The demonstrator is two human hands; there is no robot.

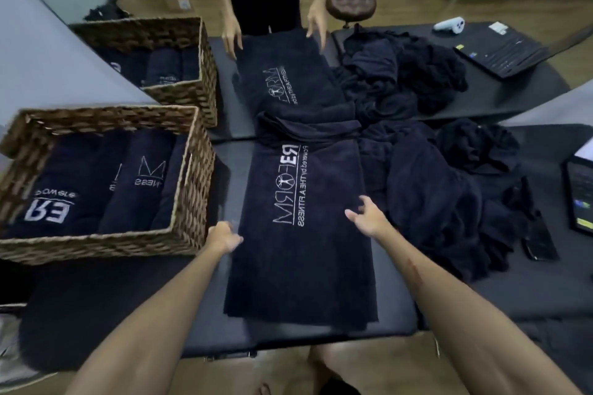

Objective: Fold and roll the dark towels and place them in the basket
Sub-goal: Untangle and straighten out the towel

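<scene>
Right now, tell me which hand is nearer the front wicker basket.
Left. The left hand is at the towel's left edge, right beside the basket; the right hand is across the towel.

a brown round stool (351, 4) stands far off on the wood floor. a black laptop (500, 53) lies at the far right, with a white controller (448, 24) near it.

surface: black padded table (321, 335) | on it: flat folded dark towel (301, 253), two wicker baskets (189, 189) (205, 74) at left, heap of loose dark towels (433, 202) at right, laptop (503, 53), tablet (580, 199)
</scene>
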